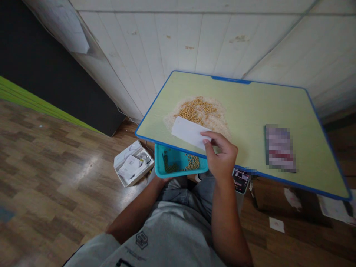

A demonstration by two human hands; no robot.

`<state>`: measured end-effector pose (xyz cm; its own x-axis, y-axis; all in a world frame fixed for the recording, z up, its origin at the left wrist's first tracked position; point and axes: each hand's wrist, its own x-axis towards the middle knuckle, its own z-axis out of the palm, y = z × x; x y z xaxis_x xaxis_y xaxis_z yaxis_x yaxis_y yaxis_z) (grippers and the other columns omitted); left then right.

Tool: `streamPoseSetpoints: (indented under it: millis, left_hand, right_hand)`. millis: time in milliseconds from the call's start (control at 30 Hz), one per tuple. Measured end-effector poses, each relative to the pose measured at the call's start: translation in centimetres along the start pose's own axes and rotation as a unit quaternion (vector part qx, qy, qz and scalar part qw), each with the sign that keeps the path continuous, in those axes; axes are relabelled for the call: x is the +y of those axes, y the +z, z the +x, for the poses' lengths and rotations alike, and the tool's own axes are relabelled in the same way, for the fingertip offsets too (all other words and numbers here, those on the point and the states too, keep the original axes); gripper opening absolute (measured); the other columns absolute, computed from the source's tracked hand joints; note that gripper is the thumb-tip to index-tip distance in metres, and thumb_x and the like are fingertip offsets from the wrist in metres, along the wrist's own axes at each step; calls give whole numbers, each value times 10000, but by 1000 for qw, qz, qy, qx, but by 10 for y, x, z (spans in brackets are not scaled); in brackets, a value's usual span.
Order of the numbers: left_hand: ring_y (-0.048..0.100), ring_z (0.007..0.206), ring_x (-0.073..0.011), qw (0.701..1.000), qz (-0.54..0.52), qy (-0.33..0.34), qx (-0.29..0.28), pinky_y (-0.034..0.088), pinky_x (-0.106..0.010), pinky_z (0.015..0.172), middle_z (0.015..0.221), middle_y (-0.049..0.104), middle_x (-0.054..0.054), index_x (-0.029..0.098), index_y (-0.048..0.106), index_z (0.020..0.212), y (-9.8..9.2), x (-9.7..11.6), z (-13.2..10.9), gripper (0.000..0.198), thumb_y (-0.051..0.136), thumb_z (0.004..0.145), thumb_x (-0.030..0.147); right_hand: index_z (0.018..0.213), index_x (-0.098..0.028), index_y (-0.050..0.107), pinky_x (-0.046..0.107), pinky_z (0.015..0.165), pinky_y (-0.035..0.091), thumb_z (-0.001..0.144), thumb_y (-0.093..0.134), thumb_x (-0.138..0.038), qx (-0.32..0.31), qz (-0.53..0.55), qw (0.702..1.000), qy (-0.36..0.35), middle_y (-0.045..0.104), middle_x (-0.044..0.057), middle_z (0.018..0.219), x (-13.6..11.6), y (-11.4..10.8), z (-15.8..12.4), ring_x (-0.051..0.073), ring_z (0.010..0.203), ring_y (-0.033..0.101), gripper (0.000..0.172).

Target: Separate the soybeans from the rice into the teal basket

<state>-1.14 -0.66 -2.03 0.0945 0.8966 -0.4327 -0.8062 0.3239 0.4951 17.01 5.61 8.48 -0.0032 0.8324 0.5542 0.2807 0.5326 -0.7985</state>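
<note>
My right hand (221,152) pinches one end of a flat white card (189,131), tilted over the near edge of a pale green table (258,100). Beyond the card, tan round beans (194,109) lie mixed with white rice-like grains (221,116). Below the table edge is a turquoise tray (182,172), with tan beans at its right and small green beans at its left. My left hand (164,179) is under the tray's near side, mostly hidden, so its fingers cannot be made out.
A pixelated flat item (280,149) lies on the table's right part. An open white box (133,163) stands on the floor at the left. Under the table edge is a phone with a lit screen (240,180). The white panelled wall (178,40) rises behind the table.
</note>
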Motion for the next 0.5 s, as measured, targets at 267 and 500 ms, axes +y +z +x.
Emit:
streamPoseSetpoints:
  millis: [267,500]
  left_hand:
    - [442,1673,-381,997,-10,3,-77,563,-572,1273,1742,543,-44,167,436,1716,11,6,-3,979,732,902,625]
    - [484,1646,-367,998,-38,7,-53,541,-587,1292,1719,566,-69,141,249,1783,13,7,-3,1029,700,942,526]
  right_hand:
    - [1047,-274,854,355,790,686,996,695,-240,-2,-5,1000,-6,893,29,1034,2,1,0,215,905,835,170]
    - [1054,-278,853,352,786,685,1000,694,-224,-2,-7,1000,-11,889,26,1033,2,2,-1,211,899,834,176]
